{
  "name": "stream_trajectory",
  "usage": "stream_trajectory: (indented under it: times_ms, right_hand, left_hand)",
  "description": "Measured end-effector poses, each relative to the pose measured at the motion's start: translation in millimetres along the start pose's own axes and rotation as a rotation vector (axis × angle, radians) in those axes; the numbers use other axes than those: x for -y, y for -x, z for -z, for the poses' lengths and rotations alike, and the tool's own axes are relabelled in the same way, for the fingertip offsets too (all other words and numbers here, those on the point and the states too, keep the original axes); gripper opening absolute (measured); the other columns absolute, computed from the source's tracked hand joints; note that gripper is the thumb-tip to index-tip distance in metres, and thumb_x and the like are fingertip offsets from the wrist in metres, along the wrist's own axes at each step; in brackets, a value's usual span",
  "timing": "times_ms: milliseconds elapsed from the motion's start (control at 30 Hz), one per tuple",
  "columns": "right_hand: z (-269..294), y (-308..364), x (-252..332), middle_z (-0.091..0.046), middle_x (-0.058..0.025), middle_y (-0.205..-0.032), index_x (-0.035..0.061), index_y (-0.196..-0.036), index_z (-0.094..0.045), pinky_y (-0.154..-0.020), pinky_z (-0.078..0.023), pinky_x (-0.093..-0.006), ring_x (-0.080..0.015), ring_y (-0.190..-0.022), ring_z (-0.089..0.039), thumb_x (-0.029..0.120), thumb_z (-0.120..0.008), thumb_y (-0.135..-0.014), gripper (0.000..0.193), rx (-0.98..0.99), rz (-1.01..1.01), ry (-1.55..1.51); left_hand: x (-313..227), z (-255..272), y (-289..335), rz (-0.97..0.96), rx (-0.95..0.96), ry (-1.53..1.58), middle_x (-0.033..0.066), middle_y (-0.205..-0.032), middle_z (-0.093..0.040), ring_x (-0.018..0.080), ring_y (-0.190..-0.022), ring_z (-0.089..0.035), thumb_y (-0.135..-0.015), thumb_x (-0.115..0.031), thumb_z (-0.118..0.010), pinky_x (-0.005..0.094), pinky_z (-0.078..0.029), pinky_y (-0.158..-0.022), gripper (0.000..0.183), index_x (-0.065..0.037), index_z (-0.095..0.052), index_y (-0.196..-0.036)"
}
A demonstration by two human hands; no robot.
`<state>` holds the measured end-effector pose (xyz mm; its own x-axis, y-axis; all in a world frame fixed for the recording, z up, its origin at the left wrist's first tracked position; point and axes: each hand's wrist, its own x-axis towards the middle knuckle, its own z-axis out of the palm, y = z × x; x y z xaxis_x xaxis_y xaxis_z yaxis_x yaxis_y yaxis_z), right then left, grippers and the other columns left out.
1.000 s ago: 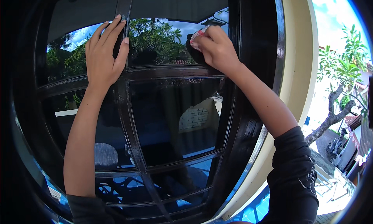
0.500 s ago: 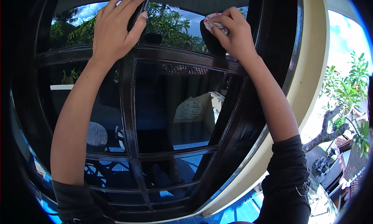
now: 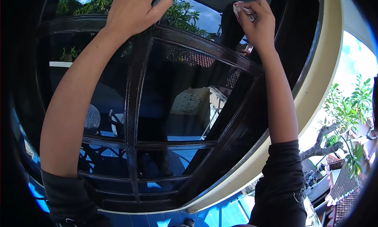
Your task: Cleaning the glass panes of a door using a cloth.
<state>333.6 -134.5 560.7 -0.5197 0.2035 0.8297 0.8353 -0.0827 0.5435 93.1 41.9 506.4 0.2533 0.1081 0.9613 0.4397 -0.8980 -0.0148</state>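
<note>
At the upper right my right hand (image 3: 260,24) is closed around a crumpled white cloth (image 3: 244,12) with red and grey markings. Its fingers press the cloth against an upper pane (image 3: 212,15) of a dark wood-framed glass door or window. My left hand (image 3: 134,10) rests at the top centre, over the upright bar (image 3: 143,57) between the panes. Its thumb stands apart along the bar, and the other fingertips are cut off by the top edge. Nothing shows in that hand.
Lower panes (image 3: 177,108) reflect a wall, roof tiles and a person's dark outline. A chair back (image 3: 92,118) shows in the glass at left. A cream wall edge (image 3: 315,81) curves down the right side. Beyond it stands a tree (image 3: 325,144). Blue tiles (image 3: 220,211) lie below.
The view has tilted and shifted. My right hand, still holding the cloth, appears higher and farther right. My left hand also sits higher and more to the right, its fingertips now out of frame.
</note>
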Motion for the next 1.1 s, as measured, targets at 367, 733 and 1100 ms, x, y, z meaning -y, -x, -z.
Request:
stream_trajectory:
  times_ms: [367,733,1100]
  right_hand:
    - [-1,9,-3,-0.053,-0.0069,-0.095,0.0068,-0.094,-0.07,-0.073,-0.047,-0.0358,-0.0271,-0.082,-0.054,-0.002,-0.072,-0.077,0.019,0.022,-0.073,0.085]
    - [-6,41,-8,-0.054,-0.0073,-0.091,0.0039,-0.094,-0.07,-0.067,-0.047,-0.0332,-0.0242,-0.072,-0.053,0.005,-0.075,-0.084,0.011,-0.053,0.144,0.097]
    - [-20,56,-3,-0.056,-0.007,-0.081,0.002,-0.084,-0.07,-0.061,-0.046,-0.0318,-0.0222,-0.063,-0.052,0.01,-0.075,-0.082,0.01,-0.131,0.127,0.158]
  left_hand:
    - [-3,6,5,0.218,0.227,0.295,0.014,-0.14,-0.066,0.0346,-0.131,-0.057,-0.09,-0.022,-0.064,0.0434,-0.042,-0.11,0.043,0.0,-0.068,-0.127]
    - [-8,15,4,0.351,0.355,0.129,0.0137,-0.14,-0.066,0.034,-0.131,-0.056,-0.089,-0.023,-0.065,0.043,-0.043,-0.11,0.044,0.0,-0.069,-0.126]
    - [-9,16,9,0.403,0.378,0.122,0.013,-0.139,-0.067,0.0335,-0.13,-0.057,-0.088,-0.022,-0.065,0.0433,-0.044,-0.109,0.044,0.0,-0.069,-0.126]
